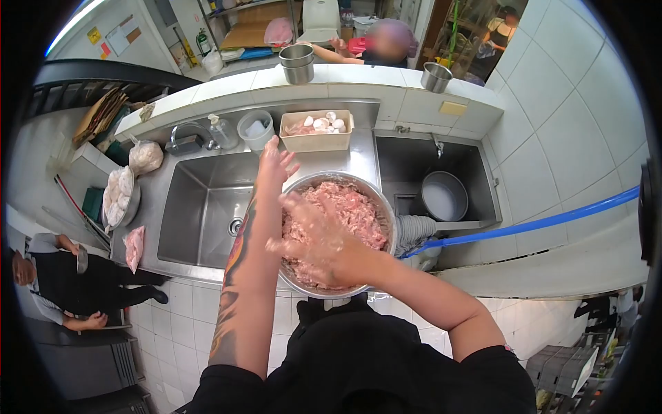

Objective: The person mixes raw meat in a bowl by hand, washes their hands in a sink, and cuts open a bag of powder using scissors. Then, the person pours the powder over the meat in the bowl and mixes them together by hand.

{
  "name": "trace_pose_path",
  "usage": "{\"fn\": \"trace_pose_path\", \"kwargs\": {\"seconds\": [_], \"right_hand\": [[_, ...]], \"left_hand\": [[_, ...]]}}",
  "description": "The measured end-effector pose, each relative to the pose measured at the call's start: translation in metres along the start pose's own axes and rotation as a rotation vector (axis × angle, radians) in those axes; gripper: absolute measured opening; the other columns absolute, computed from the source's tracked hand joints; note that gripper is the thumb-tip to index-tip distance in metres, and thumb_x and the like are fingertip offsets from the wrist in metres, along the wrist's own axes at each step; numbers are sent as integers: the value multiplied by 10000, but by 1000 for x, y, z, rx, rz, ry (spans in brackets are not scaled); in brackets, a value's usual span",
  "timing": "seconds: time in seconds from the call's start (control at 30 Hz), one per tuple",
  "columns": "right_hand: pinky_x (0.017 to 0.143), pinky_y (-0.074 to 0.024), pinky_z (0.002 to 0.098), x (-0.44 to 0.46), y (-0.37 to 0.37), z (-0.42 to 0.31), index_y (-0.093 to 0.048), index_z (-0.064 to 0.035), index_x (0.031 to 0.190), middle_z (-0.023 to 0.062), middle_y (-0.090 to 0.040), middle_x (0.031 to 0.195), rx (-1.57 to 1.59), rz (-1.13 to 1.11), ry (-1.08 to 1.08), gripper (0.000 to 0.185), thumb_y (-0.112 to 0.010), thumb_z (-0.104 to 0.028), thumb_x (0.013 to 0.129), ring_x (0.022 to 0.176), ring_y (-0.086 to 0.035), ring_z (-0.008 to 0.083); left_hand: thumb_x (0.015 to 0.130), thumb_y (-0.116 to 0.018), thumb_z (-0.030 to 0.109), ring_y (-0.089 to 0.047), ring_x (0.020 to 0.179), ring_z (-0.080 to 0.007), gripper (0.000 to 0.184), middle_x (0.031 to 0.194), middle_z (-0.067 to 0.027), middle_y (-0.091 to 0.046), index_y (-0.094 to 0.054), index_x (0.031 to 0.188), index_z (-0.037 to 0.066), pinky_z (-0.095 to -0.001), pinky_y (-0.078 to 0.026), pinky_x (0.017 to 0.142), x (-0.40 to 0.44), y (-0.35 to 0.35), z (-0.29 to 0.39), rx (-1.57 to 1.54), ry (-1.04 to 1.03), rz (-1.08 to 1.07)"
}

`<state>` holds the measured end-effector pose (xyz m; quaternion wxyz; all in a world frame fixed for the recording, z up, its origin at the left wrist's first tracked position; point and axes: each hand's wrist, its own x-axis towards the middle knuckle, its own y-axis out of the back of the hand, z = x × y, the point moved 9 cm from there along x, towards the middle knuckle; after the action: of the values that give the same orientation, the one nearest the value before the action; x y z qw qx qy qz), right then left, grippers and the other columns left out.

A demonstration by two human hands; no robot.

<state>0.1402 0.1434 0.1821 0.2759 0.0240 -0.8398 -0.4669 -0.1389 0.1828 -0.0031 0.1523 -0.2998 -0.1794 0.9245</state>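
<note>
Pink minced meat [352,214] fills a large round metal bowl [388,228] at the counter's front edge. My right hand [314,238] is over the meat's left part, fingers spread and smeared by motion; whether it touches the meat I cannot tell. Bits of meat seem to cling to it. Beyond the bowl's upper left rim, my left hand [276,163] is raised with its fingers apart, holding nothing. Just past it stands a beige tub [314,142] with eggshells [325,125] in it.
A sink [200,207] lies left, and a deeper basin [476,200] with a pot [444,196] right. A blue hose [531,219] crosses at right. Metal containers [297,63] stand on the tiled ledge. One person [69,276] stands at left, another [386,52] beyond the ledge.
</note>
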Motion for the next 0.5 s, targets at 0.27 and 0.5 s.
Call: {"fn": "trace_pose_path", "kwargs": {"seconds": [0.27,0.5], "right_hand": [[1140,-336,460,-168,-58,169,-403,-59,1426,295,-392,1448,204,235,-729,659,-687,-180,844,1375,-383,428],[870,-511,373,-226,-89,186,-369,38,1418,247,-474,1309,53,241,-903,710,-720,-177,840,986,-609,291]], "left_hand": [[953,-636,397,-449,1341,-285,663,1458,-159,-473,-401,1461,43,-513,-366,1074,-94,101,-79,495,10,-163],[960,-655,349,-558,1153,-197,672,1268,-103,-589,-396,1455,-24,-318,-428,993,-129,124,-109,551,-81,-314]]}}
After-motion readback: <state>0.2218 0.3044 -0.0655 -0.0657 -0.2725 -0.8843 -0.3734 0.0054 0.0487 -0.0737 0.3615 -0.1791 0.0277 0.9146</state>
